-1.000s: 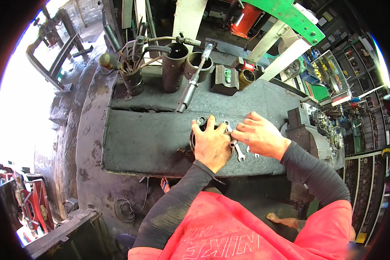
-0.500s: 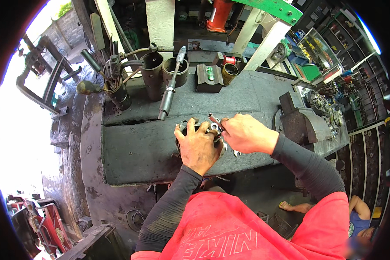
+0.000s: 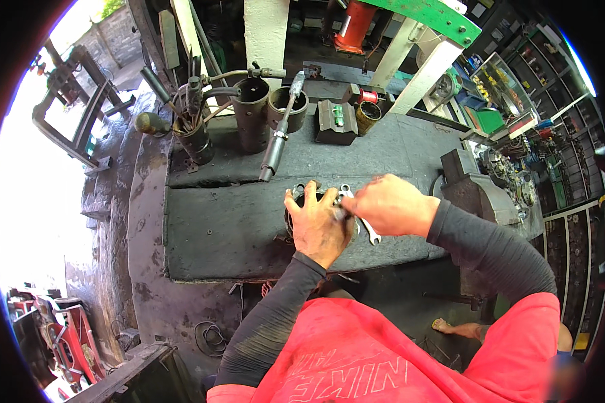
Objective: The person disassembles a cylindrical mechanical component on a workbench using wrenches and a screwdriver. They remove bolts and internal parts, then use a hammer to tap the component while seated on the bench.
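My left hand (image 3: 321,230) presses down over a dark round metal part (image 3: 290,220) on the bench, its fingers spread around the top edge. Most of that part lies hidden beneath the palm. Close beside it, my right hand (image 3: 395,207) is closed in a fist, its thumb side almost touching the left fingers. Its grip is on a tubular metal tool, mostly covered by the hand and blurred. A silver wrench (image 3: 371,233) lies on the bench under the right hand, its open jaw toward me. Another ring-shaped wrench end (image 3: 345,189) shows just beyond the fingers.
The dark metal workbench (image 3: 215,248) has a bench vise (image 3: 480,195) at its right. Toward the back are a long cylindrical tool (image 3: 275,151), two metal pots (image 3: 251,124), a tool-filled can (image 3: 196,144) and a dark block (image 3: 336,131). A person's foot (image 3: 442,326) shows lower right.
My right hand has turned over the part, and the tube end that stuck out beside its fingers is now hidden. My left hand stays on the part. The whole view has shifted slightly.
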`<state>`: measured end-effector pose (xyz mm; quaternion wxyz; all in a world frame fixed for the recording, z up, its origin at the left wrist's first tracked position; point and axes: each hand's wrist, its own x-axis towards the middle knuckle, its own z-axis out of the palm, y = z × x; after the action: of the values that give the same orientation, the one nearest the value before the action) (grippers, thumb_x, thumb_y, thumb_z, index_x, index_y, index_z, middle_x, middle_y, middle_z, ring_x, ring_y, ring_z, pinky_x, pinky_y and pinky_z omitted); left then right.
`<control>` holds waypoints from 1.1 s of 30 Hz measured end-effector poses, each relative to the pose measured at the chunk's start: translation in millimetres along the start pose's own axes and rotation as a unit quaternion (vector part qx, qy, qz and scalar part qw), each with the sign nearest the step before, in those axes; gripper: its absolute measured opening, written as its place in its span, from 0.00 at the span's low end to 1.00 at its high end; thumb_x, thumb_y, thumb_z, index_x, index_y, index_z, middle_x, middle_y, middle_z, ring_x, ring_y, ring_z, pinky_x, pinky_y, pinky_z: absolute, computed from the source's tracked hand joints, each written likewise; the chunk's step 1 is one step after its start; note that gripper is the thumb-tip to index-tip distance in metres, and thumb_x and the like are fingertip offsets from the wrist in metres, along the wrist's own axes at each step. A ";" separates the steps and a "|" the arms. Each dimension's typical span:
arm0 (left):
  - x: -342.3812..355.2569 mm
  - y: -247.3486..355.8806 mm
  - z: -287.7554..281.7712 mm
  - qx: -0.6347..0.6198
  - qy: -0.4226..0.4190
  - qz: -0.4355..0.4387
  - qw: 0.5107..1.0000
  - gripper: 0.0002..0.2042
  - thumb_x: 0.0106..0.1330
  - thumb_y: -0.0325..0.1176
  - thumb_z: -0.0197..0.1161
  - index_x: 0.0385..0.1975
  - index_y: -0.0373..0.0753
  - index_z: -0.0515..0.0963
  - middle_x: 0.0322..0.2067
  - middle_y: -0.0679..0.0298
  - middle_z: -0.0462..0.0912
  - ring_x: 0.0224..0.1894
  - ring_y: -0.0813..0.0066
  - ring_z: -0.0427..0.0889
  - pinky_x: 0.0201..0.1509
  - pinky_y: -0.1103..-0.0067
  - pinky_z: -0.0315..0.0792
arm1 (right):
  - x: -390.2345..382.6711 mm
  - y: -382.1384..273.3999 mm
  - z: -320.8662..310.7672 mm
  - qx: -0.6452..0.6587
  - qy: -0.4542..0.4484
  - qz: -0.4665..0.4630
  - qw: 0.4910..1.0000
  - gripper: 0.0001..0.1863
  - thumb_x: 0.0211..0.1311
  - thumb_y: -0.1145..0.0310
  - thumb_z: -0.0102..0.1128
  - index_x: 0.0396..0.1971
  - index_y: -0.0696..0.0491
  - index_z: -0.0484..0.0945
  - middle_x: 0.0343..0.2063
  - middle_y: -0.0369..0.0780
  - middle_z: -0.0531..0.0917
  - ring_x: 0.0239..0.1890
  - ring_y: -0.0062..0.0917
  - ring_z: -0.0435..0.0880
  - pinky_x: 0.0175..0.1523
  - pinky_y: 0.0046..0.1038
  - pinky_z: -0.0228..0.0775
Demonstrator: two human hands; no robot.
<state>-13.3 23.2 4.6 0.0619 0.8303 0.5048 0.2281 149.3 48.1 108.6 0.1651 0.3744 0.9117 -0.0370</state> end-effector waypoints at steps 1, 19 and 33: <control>-0.2 -1.4 0.4 -0.001 0.004 0.004 1.000 0.13 0.55 0.45 0.74 0.38 0.50 0.91 0.54 0.72 0.83 0.66 0.57 0.71 0.69 0.43 0.60 | -2.0 5.8 -1.8 -0.098 0.031 -0.100 0.990 0.08 0.62 0.64 0.66 0.35 0.52 0.83 0.36 0.42 0.91 0.51 0.33 0.89 0.66 0.46 0.73; -6.1 0.7 14.6 -0.065 0.001 0.003 0.998 0.15 0.65 0.46 0.67 0.43 0.44 0.89 0.58 0.65 0.83 0.71 0.51 0.66 0.71 0.34 0.57 | -14.0 16.5 8.1 -0.151 0.197 -0.158 0.956 0.06 0.50 0.66 0.69 0.30 0.41 0.86 0.49 0.35 0.88 0.62 0.30 0.81 0.76 0.50 0.57; -4.1 7.4 29.6 -0.029 0.053 -0.022 0.998 0.12 0.64 0.41 0.64 0.35 0.42 0.89 0.52 0.63 0.81 0.69 0.51 0.67 0.72 0.36 0.59 | 31.3 -4.4 140.9 0.791 0.420 0.083 0.438 0.14 0.80 0.58 0.59 0.47 0.55 0.75 0.31 0.34 0.81 0.34 0.21 0.79 0.42 0.24 0.69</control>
<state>4.2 19.8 -20.5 0.0646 0.8037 0.5184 0.2848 163.9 39.0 -34.8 -0.6037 0.3858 0.4079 -0.5660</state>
